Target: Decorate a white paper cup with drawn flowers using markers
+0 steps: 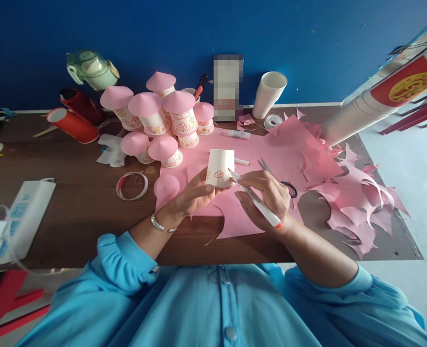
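A white paper cup (pixel 221 166) with flowers drawn on its side is held in my left hand (pixel 198 193), whose fingers wrap round its lower end. My right hand (pixel 267 195) grips a white marker (pixel 258 207) with a red-orange end, its tip at or close to the cup's right side. Under both hands lies pink paper (pixel 206 207), with a pink paper cone (pixel 166 188) left of the cup. Scissors (pixel 289 189) are partly hidden behind my right hand. Another marker (pixel 242 162) lies just beyond the cup.
Several decorated cups with pink cone roofs (pixel 179 113) stand at the back left. Stacked white cups (pixel 270 94) and a tape roll (pixel 273 121) are behind. Pink scraps (pixel 361 207) pile up at right. A tape ring (pixel 132 186) and a power strip (pixel 27 217) lie left.
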Demonstrator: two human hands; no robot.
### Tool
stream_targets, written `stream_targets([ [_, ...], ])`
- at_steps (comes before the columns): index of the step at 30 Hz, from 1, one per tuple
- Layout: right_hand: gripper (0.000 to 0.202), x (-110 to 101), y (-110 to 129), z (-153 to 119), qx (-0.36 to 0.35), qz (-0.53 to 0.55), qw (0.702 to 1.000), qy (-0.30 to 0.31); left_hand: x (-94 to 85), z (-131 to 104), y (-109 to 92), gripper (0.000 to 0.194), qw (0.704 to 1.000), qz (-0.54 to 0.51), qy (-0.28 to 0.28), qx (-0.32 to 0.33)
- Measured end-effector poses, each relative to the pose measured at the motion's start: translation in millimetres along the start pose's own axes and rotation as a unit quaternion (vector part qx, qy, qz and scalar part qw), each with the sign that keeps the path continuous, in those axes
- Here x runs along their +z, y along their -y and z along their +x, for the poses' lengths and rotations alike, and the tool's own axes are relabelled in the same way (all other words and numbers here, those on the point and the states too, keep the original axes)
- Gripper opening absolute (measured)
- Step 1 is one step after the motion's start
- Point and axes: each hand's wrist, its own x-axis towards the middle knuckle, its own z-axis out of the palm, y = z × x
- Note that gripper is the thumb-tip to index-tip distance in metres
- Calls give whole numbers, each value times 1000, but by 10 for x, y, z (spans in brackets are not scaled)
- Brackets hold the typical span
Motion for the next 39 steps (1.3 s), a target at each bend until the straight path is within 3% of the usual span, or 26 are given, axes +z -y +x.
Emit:
stream_targets([
  [6, 11, 4, 1, -7, -28, 31, 999, 3, -3, 5, 8, 41, 999, 27, -31, -15],
  [20, 20, -1, 25, 0, -53, 32, 998, 20, -54, -18, 33, 42, 1000, 16, 1, -16],
  [27, 21, -5, 18, 9, -54, 29, 998, 35, -20, -19, 3, 44, 999, 6, -31, -27],
  [39, 22, 11, 32, 12, -39, -2, 999, -7, -25, -19, -2, 44, 999, 10, -29, -23],
])
